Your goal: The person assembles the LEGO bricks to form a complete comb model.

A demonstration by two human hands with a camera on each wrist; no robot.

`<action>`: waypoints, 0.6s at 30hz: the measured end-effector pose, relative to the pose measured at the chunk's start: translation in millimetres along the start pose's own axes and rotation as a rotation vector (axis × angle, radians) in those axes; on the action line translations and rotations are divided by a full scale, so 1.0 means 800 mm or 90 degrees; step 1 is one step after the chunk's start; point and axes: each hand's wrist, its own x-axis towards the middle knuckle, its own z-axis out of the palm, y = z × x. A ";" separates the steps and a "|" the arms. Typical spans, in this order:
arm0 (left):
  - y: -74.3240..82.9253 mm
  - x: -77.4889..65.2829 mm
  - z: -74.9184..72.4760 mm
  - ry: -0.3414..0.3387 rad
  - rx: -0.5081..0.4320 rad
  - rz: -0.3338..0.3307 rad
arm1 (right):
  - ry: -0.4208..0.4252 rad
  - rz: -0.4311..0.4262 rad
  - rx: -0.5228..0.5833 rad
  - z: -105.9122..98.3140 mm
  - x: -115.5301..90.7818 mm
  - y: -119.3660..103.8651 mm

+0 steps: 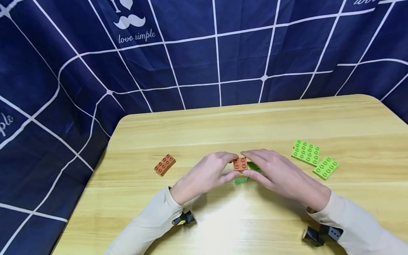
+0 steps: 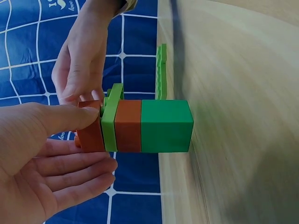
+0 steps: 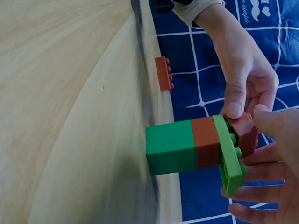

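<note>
A small stack of bricks stands upright on the table. Its base is a dark green block [image 2: 167, 126], with an orange-brown brick [image 2: 128, 126] above it and a light green plate [image 3: 227, 154] on that, jutting out to the right. On top sits another orange-brown brick [image 1: 240, 164], slightly tilted against the plate's studs in the right wrist view. My left hand [image 1: 207, 173] pinches this top brick between thumb and fingers. From the other side, my right hand [image 1: 280, 173] holds the same brick, with its thumb at the near corner and index finger at the far one.
A loose orange-brown brick [image 1: 164, 164] lies on the wooden table [image 1: 204, 131] to the left. Two light green studded plates, one larger [image 1: 305, 152] and one smaller [image 1: 326, 168], lie at the right. A dark blue cloth [image 1: 191, 63] hangs behind the table.
</note>
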 end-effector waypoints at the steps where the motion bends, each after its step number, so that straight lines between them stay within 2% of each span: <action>1: 0.000 0.000 0.000 0.000 -0.001 0.001 | 0.008 -0.007 -0.002 0.001 0.000 -0.001; 9: 0.001 0.001 0.001 0.002 -0.009 0.001 | 0.067 -0.066 -0.041 0.009 0.009 -0.004; 18: -0.001 0.001 -0.002 -0.003 0.002 0.010 | 0.079 -0.065 -0.049 0.012 0.013 -0.003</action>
